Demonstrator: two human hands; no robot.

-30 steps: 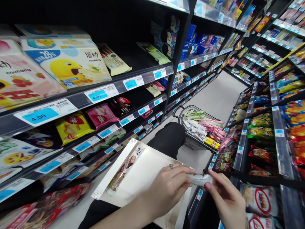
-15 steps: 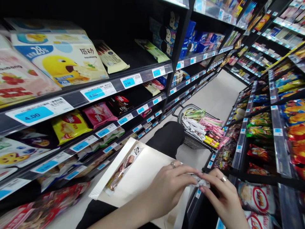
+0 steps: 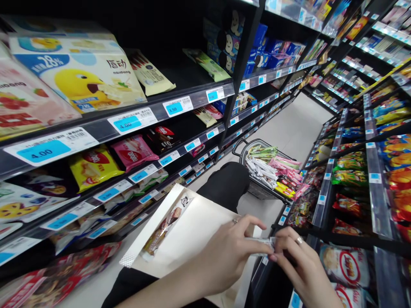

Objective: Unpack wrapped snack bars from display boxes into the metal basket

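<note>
My left hand (image 3: 229, 252) and my right hand (image 3: 297, 265) meet low in the view. Both pinch a small clear-wrapped snack packet (image 3: 263, 246) between their fingertips, one on each end. A ring shows on each hand. Under my left forearm a large cream-coloured paper bag (image 3: 189, 233) lies across my lap, its window showing wrapped chocolate bars. My knee in black trousers (image 3: 226, 186) sticks out beyond the bag.
A wire basket (image 3: 257, 192) heaped with thin green, white, pink and yellow snack packets stands on the aisle floor ahead. Black shelves with blue price tags and biscuit packs run along the left. Racks of crisp bags line the right. The pale floor (image 3: 293, 128) continues between them.
My right hand has slid left and curled closer round the packet, shortening the visible piece. My left hand has stayed on it. The view has shifted slightly.
</note>
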